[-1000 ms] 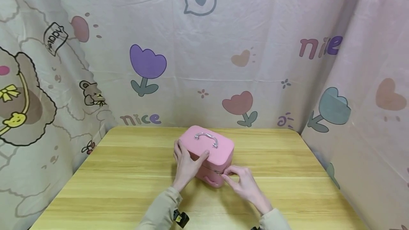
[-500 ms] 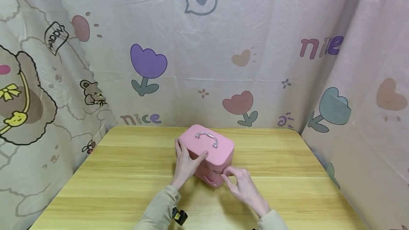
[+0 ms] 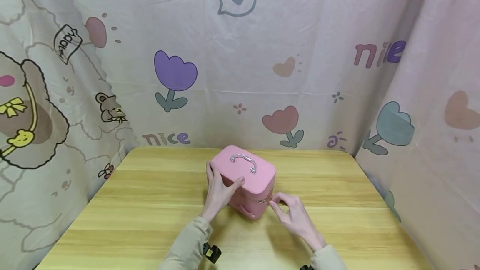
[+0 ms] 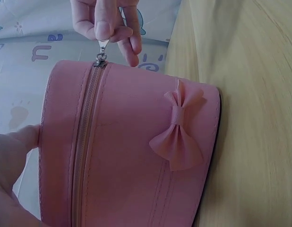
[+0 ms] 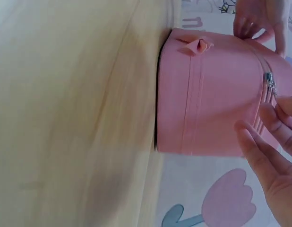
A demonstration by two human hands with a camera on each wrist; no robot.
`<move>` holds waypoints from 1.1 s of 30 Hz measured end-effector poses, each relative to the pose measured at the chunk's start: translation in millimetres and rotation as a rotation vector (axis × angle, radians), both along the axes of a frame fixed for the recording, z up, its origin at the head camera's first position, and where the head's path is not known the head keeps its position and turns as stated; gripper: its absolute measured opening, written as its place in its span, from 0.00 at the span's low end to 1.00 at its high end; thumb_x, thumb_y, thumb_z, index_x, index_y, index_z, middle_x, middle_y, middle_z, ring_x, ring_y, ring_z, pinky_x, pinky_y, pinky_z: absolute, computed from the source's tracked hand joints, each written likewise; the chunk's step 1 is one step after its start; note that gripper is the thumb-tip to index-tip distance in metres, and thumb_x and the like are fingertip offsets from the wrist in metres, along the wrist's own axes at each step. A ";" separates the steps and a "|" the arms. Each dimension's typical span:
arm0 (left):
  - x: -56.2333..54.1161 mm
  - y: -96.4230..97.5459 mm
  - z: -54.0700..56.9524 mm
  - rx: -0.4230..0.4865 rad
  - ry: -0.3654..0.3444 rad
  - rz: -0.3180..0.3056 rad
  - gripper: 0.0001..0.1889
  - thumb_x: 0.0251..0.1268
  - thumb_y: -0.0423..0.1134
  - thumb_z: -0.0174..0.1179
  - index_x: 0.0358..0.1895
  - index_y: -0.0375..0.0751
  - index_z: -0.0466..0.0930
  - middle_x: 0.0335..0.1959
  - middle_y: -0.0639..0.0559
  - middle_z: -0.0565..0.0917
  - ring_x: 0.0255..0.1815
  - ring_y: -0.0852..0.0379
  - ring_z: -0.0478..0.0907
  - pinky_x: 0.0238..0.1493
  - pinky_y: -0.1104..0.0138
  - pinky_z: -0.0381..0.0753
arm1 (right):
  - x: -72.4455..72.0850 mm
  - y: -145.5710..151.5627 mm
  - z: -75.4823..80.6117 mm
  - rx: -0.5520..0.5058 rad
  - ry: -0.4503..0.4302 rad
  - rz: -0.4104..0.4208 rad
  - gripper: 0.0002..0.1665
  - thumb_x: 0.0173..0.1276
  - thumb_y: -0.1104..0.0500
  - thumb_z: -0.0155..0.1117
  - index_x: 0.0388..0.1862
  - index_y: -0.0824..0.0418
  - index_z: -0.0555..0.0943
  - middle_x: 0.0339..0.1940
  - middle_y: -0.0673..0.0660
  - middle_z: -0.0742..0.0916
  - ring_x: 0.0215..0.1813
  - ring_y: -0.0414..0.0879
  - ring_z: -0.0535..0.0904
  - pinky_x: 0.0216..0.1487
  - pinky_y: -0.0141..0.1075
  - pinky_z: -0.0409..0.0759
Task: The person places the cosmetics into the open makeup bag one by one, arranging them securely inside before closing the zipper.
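A pink cosmetic case point(image 3: 258, 182) with a silver handle point(image 3: 243, 158) on its lid stands on the table. My left hand point(image 3: 217, 193) grips it from the left, thumb on the lid's front edge and fingers at the side. Between thumb and fingertips, my right hand point(image 3: 296, 218) pinches the zipper pull point(image 4: 104, 46) at the case's right corner. The zipper slider point(image 5: 270, 79) sits on the side past that corner. In the left wrist view the zipper point(image 4: 84, 127) runs across the front, above a pink bow point(image 4: 176, 125). The lid lies down on the body.
The wooden table point(image 3: 150, 203) extends around the case. A patterned curtain point(image 3: 225, 74) hangs behind it and along both sides. A small black wrist camera point(image 3: 212, 252) is strapped at the left sleeve.
My right hand has moved right around the case's corner, and the zipper slider has gone with it. The left hand and the case have stayed nearly still.
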State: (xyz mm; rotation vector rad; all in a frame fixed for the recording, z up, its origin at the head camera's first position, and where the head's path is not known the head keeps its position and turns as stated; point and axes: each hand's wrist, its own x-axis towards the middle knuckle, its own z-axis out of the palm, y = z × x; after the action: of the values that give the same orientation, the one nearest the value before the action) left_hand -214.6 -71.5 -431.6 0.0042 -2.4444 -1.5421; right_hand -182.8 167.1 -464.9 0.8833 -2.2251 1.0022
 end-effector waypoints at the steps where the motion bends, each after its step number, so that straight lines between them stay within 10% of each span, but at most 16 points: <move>1: -0.7 -0.4 0.0 0.001 -0.003 -0.003 0.65 0.56 0.51 0.72 0.80 0.29 0.30 0.81 0.28 0.30 0.83 0.31 0.36 0.82 0.44 0.47 | -0.9 1.3 0.7 -0.004 -0.015 -0.005 0.07 0.61 0.71 0.68 0.31 0.59 0.83 0.25 0.49 0.87 0.31 0.34 0.81 0.37 0.38 0.87; 23: -12.6 -12.5 2.0 0.014 -0.029 -0.187 0.66 0.56 0.54 0.72 0.80 0.31 0.29 0.82 0.30 0.30 0.83 0.31 0.34 0.81 0.40 0.45 | -14.1 25.4 5.1 -0.174 -0.425 -0.088 0.03 0.68 0.68 0.65 0.33 0.64 0.83 0.30 0.56 0.88 0.38 0.49 0.88 0.45 0.29 0.87; 33: -9.9 -11.1 -0.7 0.053 0.001 -0.020 0.67 0.46 0.52 0.78 0.81 0.34 0.37 0.79 0.30 0.43 0.79 0.32 0.48 0.79 0.38 0.55 | -14.1 20.6 8.0 -0.184 -0.535 -0.015 0.06 0.70 0.60 0.66 0.38 0.63 0.84 0.37 0.64 0.89 0.41 0.39 0.86 0.51 0.29 0.86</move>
State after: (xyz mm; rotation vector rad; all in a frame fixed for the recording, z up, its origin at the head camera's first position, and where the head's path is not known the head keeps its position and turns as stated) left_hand -224.4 -82.6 -432.4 -0.0109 -2.4088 -1.6143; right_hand -196.8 187.7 -456.9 0.5585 -2.4996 1.5516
